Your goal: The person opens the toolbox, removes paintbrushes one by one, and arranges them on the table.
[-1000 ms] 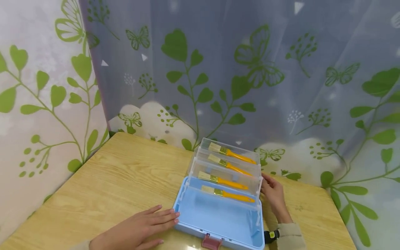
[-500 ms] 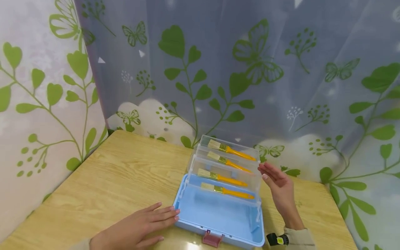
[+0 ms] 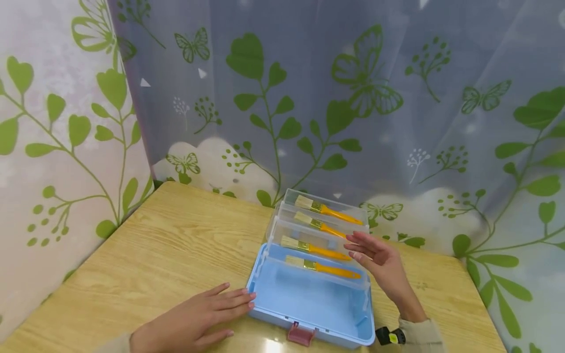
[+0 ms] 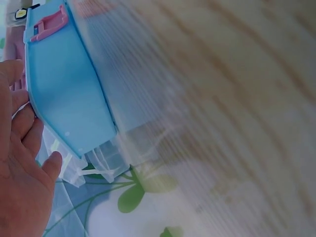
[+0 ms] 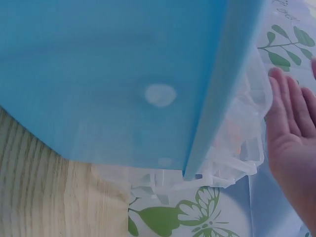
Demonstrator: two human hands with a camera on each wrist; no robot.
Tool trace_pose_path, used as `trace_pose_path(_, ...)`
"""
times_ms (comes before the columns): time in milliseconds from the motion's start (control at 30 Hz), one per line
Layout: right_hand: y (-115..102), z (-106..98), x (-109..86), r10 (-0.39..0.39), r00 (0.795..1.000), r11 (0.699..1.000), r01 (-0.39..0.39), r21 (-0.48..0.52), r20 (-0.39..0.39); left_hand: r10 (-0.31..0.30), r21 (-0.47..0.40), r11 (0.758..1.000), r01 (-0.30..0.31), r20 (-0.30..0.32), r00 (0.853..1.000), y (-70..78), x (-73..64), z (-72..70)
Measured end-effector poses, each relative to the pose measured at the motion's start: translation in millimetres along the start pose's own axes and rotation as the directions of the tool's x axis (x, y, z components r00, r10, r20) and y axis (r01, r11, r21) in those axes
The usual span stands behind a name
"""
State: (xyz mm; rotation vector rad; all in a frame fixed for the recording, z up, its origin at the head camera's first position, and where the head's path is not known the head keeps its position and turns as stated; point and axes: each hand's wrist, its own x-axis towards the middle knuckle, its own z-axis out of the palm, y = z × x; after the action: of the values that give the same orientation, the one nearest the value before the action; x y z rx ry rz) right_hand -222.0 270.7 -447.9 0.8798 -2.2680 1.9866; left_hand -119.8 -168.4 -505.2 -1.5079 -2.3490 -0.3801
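Note:
A light blue plastic toolbox (image 3: 304,299) stands opened on the table, with stepped clear trays (image 3: 277,230) fanned up at its back. Flat paintbrushes with orange handles lie one per tray, the lowest brush (image 3: 324,269) nearest the blue base. My left hand (image 3: 196,316) rests straight fingertips against the box's left front edge; the left wrist view shows these fingers along the box wall (image 4: 69,84). My right hand (image 3: 381,262) hovers by the trays' right ends, its fingers loosely extended near the brush handles and holding nothing. In the right wrist view the box (image 5: 108,54) hides part of the trays.
A pink clasp (image 3: 301,334) hangs on the box's front. The wood-grain table (image 3: 185,235) extends left and right of the box. Behind it hangs a leaf-and-butterfly printed curtain (image 3: 304,73), close to the trays.
My right hand has left the trays' right side edge, drawn back and risen, then moved left over the tray ends. The left hand stays at the box edge. The brushes have not moved.

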Motion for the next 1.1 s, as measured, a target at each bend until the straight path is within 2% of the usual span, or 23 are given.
trace_pose_path(133, 5, 2, 1.8, 0.091, 0.987, 0.991, -0.077, -0.114, 0.131, 0.009, 0.012, 1.000, -0.010, 0.007, 1.000, 0.8, 0.2, 0.8)
trace_pose_path(233, 9, 6, 3.2, 0.141, 0.972, 0.977, -0.106, -0.185, 0.186, 0.023, 0.031, 0.999, -0.023, 0.013, 1.000, 2.1, -1.1, -0.1)
trace_pose_path(500, 8, 8, 10.1, 0.176, 0.974, 0.943, -0.125, -0.308, 0.142, 0.029, 0.047, 0.998, -0.029, 0.012, 1.000, -0.2, 1.2, -1.4)
trace_pose_path(633, 7, 11, 13.4, 0.205, 0.967, 0.936, -0.148, -0.320, 0.152, 0.038, 0.026, 0.999, -0.038, 0.006, 0.999, -1.8, 2.7, -0.8)
trace_pose_path(833, 9, 21, 17.7, 0.220, 0.953, 0.936, -0.147, -0.319, 0.207, 0.035, 0.005, 0.999, -0.035, -0.001, 0.999, -1.7, -0.3, 0.9)
trace_pose_path(1100, 10, 22, 19.6, 0.185, 0.957, 0.936, -0.102, -0.337, 0.224, 0.024, 0.022, 0.999, -0.023, -0.015, 1.000, -2.5, 1.3, 1.1)
